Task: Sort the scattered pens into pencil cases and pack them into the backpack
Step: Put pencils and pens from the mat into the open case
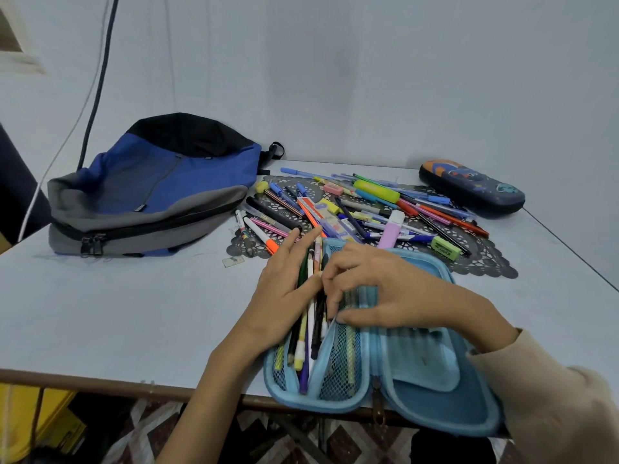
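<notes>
A light blue pencil case [432, 393] lies open at the table's near edge, with a mesh flap in its left half. A bundle of pens and pencils [310, 323] lies in that left half. My left hand [284, 296] presses flat on the bundle's left side, fingers stretched out. My right hand [385, 289] pinches the edge of the mesh flap beside the bundle. Behind the case, several loose pens, highlighters and erasers [368, 209] lie scattered on a dark lace mat. A blue, grey and black backpack [157, 192] rests zipped at the left.
A second, dark blue printed pencil case [472, 187] lies shut at the back right. The white table [134, 313] ends at a brown front edge close to me. A wall stands right behind the table. Cables hang at the left.
</notes>
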Motion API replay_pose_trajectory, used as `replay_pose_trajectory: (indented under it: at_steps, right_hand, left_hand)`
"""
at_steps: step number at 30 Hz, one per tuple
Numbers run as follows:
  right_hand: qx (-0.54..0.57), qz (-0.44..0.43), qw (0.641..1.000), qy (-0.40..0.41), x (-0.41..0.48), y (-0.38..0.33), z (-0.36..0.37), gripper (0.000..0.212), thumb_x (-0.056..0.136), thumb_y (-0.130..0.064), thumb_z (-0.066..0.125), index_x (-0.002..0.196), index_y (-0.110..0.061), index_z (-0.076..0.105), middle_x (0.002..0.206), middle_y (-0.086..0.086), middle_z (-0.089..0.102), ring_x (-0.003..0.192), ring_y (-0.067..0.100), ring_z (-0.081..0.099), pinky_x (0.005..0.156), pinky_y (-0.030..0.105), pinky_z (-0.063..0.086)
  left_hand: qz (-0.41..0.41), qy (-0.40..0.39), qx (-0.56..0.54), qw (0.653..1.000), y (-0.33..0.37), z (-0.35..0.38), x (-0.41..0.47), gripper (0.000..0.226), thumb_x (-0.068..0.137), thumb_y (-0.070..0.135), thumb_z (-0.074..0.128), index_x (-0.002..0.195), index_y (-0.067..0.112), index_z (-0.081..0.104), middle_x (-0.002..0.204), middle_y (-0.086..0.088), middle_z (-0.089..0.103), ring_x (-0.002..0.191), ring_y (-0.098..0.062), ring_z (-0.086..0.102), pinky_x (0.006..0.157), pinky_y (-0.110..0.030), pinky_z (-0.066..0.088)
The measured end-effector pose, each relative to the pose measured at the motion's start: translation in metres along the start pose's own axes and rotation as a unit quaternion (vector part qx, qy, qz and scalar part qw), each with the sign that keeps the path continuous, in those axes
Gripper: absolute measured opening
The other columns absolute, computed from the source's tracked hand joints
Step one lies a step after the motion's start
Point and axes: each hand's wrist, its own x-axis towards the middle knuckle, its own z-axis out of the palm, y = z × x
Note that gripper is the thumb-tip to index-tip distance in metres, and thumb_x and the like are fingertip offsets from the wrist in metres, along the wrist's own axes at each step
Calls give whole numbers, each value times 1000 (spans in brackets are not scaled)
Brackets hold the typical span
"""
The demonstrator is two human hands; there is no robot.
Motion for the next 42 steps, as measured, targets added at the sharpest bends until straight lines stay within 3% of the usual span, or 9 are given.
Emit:
replay_pose_trajectory:
  at_steps: [4, 11, 14, 19, 21, 25, 31, 36, 42]
  right_hand:
    - [15, 1, 1000, -2, -2, 0, 0, 8, 82, -13, 73, 87, -19, 73, 91, -14, 67, 93, 9, 57, 83, 35, 48]
    - [40, 11, 999, 7, -4, -1, 5, 10, 82, -17, 75, 93, -17, 75, 92, -10, 67, 89, 3, 59, 83, 27, 49]
    - [32, 21, 999, 5, -6, 0, 7, 15, 82, -24, 76, 97, -20, 76, 94, -9, 66, 91, 4, 59, 83, 31, 49]
    - [25, 38, 999, -4, -9, 0, 9, 26, 84, -27, 74, 110, -23, 73, 94, -18, 59, 88, -2, 54, 78, 20, 44]
    - [18, 31, 999, -5, -8, 0, 9, 23, 84, -28, 74, 106, -24, 75, 94, -10, 62, 89, 2, 55, 78, 28, 47]
    - [4, 24, 1000, -18, -7, -4, 5, 17, 85, -30, 72, 101, -26, 75, 96, -10, 61, 94, 2, 54, 83, 36, 47]
    - [-37, 12, 997, -70, 2, -11, -1, 12, 88, -25, 68, 99, -27, 74, 98, -12, 54, 95, -8, 40, 85, 25, 40]
    - [-30, 9, 995, -92, 0, -11, -1, 7, 89, -17, 67, 93, -20, 72, 101, -10, 56, 95, -6, 40, 86, 12, 30]
    - [42, 6, 997, -58, -4, -6, 3, 10, 90, -17, 69, 96, -17, 76, 96, -8, 65, 94, -1, 50, 89, 15, 35]
  left_hand:
    - [-3, -4, 23, 1000, 5, -1, -1, 63, 77, 65, 33, 140, 59, 27, 161, 14, 12, 146, 4, 2, 120, -36, 10]
    - [10, 0, 55, 998, 5, -2, 2, 32, 77, 58, 30, 104, 58, 46, 151, 14, 30, 144, 0, 15, 112, -31, 20]
    - [20, 7, 47, 999, 4, -3, 2, 33, 78, 54, 30, 102, 47, 52, 137, 21, 34, 141, 5, 16, 105, -23, 20]
    - [23, 2, 44, 999, 0, -6, 1, 30, 83, 55, 38, 105, 40, 52, 129, 21, 49, 138, 13, 19, 97, -6, 22]
    - [27, 3, 42, 999, 0, -6, 2, 31, 83, 53, 38, 109, 41, 51, 127, 20, 51, 138, 12, 21, 97, -7, 23]
    - [22, 7, 55, 998, 1, -4, 4, 42, 81, 58, 34, 115, 42, 53, 132, 20, 50, 138, 6, 23, 104, -24, 28]
    - [1, -20, 97, 995, 0, -5, 8, 31, 77, 65, 28, 106, 62, 40, 156, 9, 30, 143, -2, 16, 114, -39, 24]
    - [7, -19, 124, 992, -1, -5, 12, 56, 73, 66, 28, 121, 46, 48, 162, 16, 9, 146, -8, 14, 114, -48, 23]
    - [-3, -11, 107, 994, 1, -8, 21, 69, 66, 64, 35, 129, 40, 46, 156, 14, 26, 143, -11, 22, 115, -48, 24]
